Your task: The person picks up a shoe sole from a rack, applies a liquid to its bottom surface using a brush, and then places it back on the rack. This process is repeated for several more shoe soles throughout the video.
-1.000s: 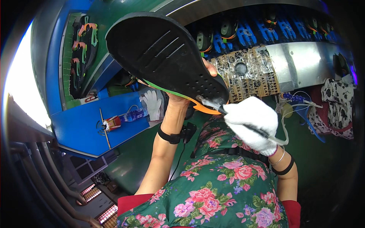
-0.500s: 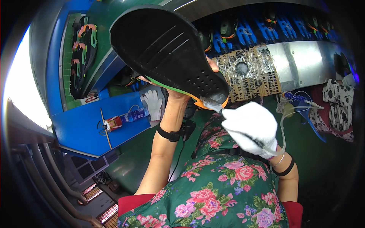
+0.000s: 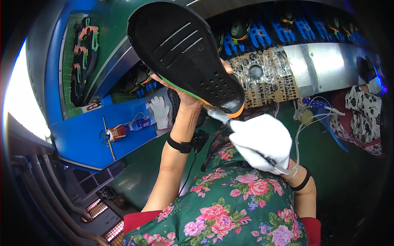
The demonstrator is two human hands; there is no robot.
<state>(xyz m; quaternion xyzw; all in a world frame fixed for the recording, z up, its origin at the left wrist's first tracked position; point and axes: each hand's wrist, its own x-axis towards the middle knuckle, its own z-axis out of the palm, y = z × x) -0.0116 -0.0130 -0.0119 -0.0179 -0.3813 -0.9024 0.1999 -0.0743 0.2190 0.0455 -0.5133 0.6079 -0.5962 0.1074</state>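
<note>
My left hand [image 3: 189, 97] is wrapped round a large black shoe sole [image 3: 180, 45], its thumb showing at the far edge. The sole's flat face, with grooves at the wide end and small holes towards the heel, is turned up to me. Green and orange run along its rim, and the heel end looks wet and shiny. In a white glove, my right hand [image 3: 262, 141] is closed round a brush [image 3: 219, 115] with pale bristles. The bristles are beside the rim near the heel; I cannot tell if they touch. A clear tube runs back past my right wrist.
Left is a blue table [image 3: 82, 141] with a white glove [image 3: 160, 110], a bottle [image 3: 141, 123] and a red carton [image 3: 116, 133]. Ahead, a metal ledge [image 3: 318, 67] carries taped cardboard [image 3: 266, 90]; shoes on blue holders [image 3: 283, 33] line up behind. At right, another person's patterned sleeve [image 3: 359, 106] shows.
The brush has moved left, from the tip of the heel to the rim's near-left side. The sole has turned slightly in my left hand's grip, and my right hand has shifted left.
</note>
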